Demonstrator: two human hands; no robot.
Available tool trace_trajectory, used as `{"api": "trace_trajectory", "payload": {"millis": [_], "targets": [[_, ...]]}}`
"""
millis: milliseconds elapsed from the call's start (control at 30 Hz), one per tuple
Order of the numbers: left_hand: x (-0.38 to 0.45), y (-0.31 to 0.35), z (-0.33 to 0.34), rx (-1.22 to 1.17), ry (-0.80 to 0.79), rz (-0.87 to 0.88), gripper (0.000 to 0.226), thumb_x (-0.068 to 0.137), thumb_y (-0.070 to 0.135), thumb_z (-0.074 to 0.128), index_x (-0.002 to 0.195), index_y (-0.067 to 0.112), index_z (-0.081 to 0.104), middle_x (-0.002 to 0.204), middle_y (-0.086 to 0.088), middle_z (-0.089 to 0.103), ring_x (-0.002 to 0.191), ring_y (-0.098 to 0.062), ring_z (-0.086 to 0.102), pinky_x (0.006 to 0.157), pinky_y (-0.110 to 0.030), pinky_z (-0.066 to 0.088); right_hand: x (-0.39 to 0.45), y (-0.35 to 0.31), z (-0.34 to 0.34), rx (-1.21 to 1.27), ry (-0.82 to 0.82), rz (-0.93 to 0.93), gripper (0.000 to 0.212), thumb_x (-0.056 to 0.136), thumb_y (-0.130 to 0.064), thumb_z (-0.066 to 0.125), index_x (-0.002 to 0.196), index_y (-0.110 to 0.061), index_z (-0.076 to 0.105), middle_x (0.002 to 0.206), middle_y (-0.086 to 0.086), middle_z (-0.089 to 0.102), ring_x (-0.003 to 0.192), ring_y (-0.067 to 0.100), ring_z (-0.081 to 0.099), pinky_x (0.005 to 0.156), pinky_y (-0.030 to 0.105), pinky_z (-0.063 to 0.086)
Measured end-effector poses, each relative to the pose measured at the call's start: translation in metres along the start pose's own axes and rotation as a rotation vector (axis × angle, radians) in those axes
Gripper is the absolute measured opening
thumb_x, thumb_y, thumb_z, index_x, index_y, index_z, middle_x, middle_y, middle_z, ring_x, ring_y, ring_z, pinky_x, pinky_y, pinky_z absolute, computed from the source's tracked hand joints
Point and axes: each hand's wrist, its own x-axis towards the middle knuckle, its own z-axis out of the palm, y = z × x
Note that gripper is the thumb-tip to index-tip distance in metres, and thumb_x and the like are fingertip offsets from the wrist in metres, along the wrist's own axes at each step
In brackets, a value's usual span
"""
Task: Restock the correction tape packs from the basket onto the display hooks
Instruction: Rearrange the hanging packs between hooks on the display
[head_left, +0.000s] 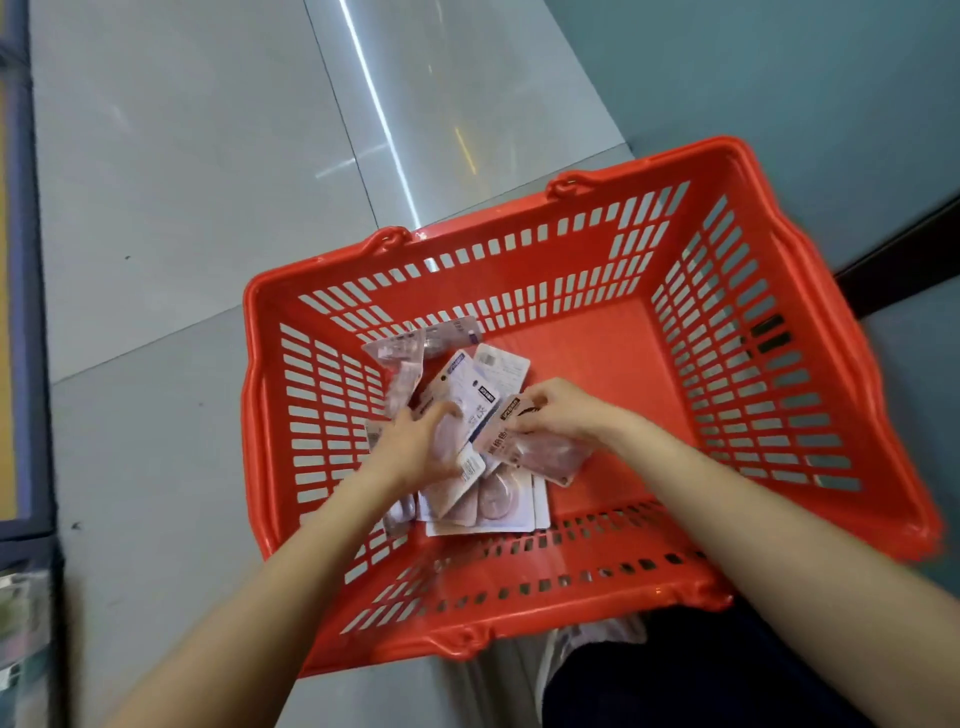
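Inside red basket (779, 395), left hand (415, 441) apparently gripping packs (467, 395), right hand (561, 410) pinching one.

Grey tiled shop floor (171, 156) under overhead lighting.
A bright streak of reflected light (376, 104) crosses the glossy tiles; a dark shelf edge (28, 291) runs along the left side.

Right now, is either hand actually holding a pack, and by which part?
Yes. The right hand pinches a correction tape pack by its card top. The left hand grips another pack along its lower edge, inside the red basket.
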Motion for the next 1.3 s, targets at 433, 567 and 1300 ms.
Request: {"api": "trace_trajectory", "payload": {"millis": [433,567,1300], "targets": [[-0.004,0.003,0.016,-0.490,-0.009,-0.159,0.098,0.072,0.034,0.078,0.147,0.019,0.017,0.148,-0.007,0.031,0.131,-0.026,0.038,0.105,-0.037,0.034,0.026,-0.013,0.029,0.047,0.103,0.113,0.018,0.089,-0.015,0.059,0.105,-0.012,0.052,0.092,0.000,0.052,0.065,0.009,0.051,0.051,0.022,0.038],[-0.016,-0.007,0.009,-0.641,0.080,-0.192,0.085,0.070,0.027,0.080,0.138,0.019,0.030,0.124,0.001,0.049,0.111,-0.022,0.053,0.096,-0.040,0.046,0.026,-0.012,0.040,0.227,0.208,0.146,0.038,0.085,-0.017,0.066,0.113,-0.015,0.040,0.092,-0.001,0.047,0.067,0.011,0.049,0.051,0.024,0.037],[-0.093,0.120,-0.117,-0.999,0.430,0.381,0.081,0.071,0.026,0.079,0.138,0.018,0.033,0.119,0.001,0.050,0.105,-0.017,0.054,0.093,-0.033,0.046,-0.222,-0.078,-0.135,0.102,0.809,-0.168,0.015,0.085,-0.010,0.066,0.100,-0.011,0.069,0.058,-0.008,0.059,0.047,-0.005,0.045,0.043,0.007,0.030]]}}
